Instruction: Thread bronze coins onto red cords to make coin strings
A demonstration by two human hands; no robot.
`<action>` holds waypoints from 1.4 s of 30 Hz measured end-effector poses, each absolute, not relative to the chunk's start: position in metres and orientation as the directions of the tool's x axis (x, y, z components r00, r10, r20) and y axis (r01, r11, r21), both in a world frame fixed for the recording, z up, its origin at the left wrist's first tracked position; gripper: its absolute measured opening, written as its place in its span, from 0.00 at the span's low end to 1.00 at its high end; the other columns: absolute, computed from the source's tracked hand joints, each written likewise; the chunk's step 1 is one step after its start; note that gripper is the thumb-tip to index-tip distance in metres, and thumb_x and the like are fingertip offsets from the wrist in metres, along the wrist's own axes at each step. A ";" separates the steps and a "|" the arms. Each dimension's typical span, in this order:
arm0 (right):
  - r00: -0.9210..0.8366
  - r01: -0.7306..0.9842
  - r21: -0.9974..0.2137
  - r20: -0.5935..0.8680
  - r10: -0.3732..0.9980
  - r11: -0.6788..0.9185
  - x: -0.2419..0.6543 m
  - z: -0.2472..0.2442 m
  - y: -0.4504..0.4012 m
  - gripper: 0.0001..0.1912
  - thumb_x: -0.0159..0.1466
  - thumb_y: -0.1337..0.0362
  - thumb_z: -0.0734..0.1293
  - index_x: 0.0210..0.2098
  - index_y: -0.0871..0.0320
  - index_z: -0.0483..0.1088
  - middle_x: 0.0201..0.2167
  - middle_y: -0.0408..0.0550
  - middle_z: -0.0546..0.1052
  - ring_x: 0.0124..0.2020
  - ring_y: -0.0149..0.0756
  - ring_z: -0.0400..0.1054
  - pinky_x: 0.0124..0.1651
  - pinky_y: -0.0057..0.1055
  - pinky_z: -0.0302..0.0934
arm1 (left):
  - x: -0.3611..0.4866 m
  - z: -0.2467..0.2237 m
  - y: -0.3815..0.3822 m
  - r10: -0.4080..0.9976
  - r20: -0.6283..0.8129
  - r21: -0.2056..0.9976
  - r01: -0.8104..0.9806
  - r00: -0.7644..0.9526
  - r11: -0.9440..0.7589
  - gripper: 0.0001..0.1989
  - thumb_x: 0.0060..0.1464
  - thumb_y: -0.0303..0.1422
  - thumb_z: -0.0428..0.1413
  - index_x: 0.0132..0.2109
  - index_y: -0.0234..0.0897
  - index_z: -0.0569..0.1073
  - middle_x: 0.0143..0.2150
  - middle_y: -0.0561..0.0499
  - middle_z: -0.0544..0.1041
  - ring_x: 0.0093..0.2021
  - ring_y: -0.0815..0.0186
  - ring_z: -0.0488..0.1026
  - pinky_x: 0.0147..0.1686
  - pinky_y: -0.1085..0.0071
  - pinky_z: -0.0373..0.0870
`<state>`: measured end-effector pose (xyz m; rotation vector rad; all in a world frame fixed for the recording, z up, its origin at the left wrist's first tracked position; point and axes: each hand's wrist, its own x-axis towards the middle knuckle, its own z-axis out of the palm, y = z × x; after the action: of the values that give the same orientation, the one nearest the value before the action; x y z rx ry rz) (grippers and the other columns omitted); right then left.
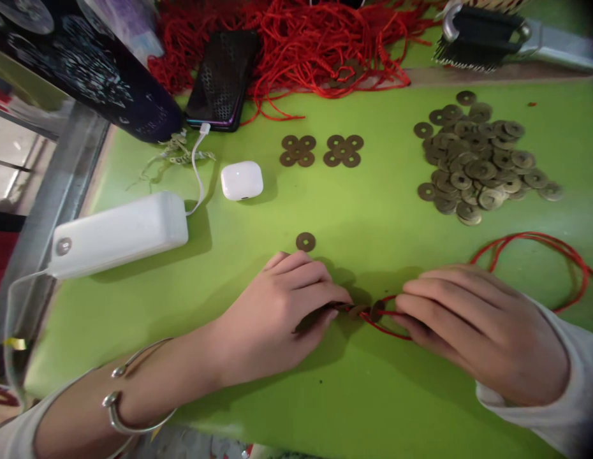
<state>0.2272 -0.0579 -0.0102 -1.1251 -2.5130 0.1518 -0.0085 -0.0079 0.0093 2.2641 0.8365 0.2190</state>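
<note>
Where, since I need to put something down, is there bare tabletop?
One patch lies between the coin clusters and coin pile; another, with a dark speck, runs from the left hand and right hand to the near edge of the green table. Crowded: the far side, with red cords, phone and brush; the left, with power bank and white case.

The cord (530, 235) is red; coins (481, 162), brassy brown; tabletop (382, 223), green.
</note>
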 end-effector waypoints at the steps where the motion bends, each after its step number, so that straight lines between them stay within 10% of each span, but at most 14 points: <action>1: -0.608 0.697 -0.247 0.295 0.737 0.673 0.228 -0.010 -0.058 0.02 0.61 0.71 0.63 0.33 0.60 0.68 0.30 0.47 0.74 0.33 0.38 0.66 0.38 0.36 0.61 | -0.009 0.009 -0.008 0.627 -0.071 0.668 0.504 0.776 -0.548 0.09 0.57 0.28 0.50 0.41 0.39 0.74 0.35 0.52 0.74 0.37 0.66 0.67 0.39 0.68 0.61; 11: -0.624 0.685 -0.218 0.317 0.714 0.695 0.231 -0.013 -0.059 0.04 0.60 0.71 0.65 0.36 0.62 0.69 0.31 0.48 0.74 0.33 0.40 0.66 0.39 0.38 0.61 | -0.001 0.003 -0.008 0.565 0.159 0.482 0.436 0.810 -0.760 0.12 0.57 0.35 0.54 0.48 0.43 0.73 0.42 0.53 0.76 0.42 0.66 0.68 0.41 0.68 0.61; 42: -0.579 0.740 -0.213 0.281 0.765 0.638 0.273 -0.008 -0.076 0.06 0.62 0.67 0.63 0.36 0.61 0.71 0.30 0.48 0.74 0.31 0.38 0.67 0.41 0.39 0.59 | 0.007 0.001 -0.013 0.572 0.199 0.423 0.457 0.796 -0.783 0.15 0.55 0.39 0.55 0.48 0.40 0.71 0.42 0.51 0.76 0.40 0.66 0.70 0.39 0.69 0.62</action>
<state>0.2732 -0.0756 -0.0082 -1.2002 -2.5148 0.1020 0.0075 -0.0130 0.0009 2.6297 0.7816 0.4528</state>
